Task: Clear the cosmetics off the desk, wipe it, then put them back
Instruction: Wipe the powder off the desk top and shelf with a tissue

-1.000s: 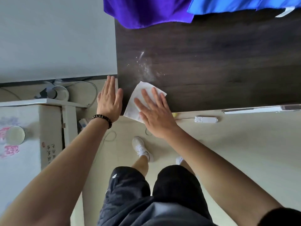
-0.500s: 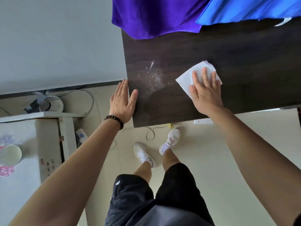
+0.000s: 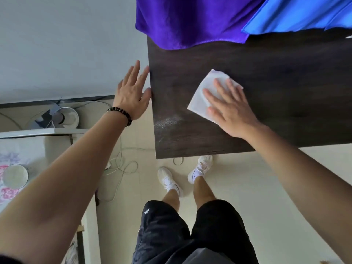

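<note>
Whereas the dark wooden bench (image 3: 266, 115) carried the white wipe (image 3: 200, 92) farther from its left edge half a second earlier, the wipe now lies nearer that edge, flat on the bench top beneath the right hand (image 3: 231, 111). Purple cloth (image 3: 186, 21) and blue cloth (image 3: 304, 14) overlap the bench's far edge — both are cut off by the top of the frame. Right hand: fingers straight and spread, palm down, pressing the wipe, whose near corner is hidden under the palm. Left hand (image 3: 131, 94): fingers straight and slightly apart, holding nothing, thumb tip against the bench's left edge, as before. Pale powder (image 3: 167, 120) shows as a faint patch by the left edge, between the wipe and the front corner — closer to that corner than it was earlier; its grains are too fine to make out. A dark beaded bracelet (image 3: 122, 114) circles the left wrist. The bench's right end runs out of frame.
</note>
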{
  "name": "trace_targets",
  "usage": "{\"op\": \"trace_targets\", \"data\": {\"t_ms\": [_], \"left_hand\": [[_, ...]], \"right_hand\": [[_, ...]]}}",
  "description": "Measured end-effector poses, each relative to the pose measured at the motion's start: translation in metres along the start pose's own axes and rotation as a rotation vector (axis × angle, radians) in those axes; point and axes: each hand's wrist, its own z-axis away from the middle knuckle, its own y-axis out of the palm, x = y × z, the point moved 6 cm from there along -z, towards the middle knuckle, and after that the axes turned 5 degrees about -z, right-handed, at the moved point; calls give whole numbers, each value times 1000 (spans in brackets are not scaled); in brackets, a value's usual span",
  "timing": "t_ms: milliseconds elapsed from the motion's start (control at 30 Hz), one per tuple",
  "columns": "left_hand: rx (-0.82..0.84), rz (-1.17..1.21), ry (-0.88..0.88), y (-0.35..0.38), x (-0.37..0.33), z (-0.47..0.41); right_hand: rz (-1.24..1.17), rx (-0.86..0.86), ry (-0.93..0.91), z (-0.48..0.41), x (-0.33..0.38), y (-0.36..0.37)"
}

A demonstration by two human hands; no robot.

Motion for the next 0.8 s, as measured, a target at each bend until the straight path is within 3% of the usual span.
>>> {"op": "trace_targets", "data": {"t_ms": [133,233,300,433,567,700,800], "left_hand": [[37,-62,102,3,-10,-17],[39,-70,99,5,-6,-17],[43,-64,103,6,-6,-16],[44,-36,100,5,-8,-18],[27,-26,113,6,-7,-17],[21,-7,115,10,-5,-15],[20,13,114,10,-7,-16]], "right_hand": [[-52,-56,330,-25,-77,-33],[-102,-122,399,-64,-59,-42],[-110,-142,333,-84,-17,-37],[-52,-77,5,-73,67,-11],[-22,-42,-105,-35,40,-4],[-9,-106,130,-35,-39,-27],[-90,-157,356,-69,-61,-45]]}}
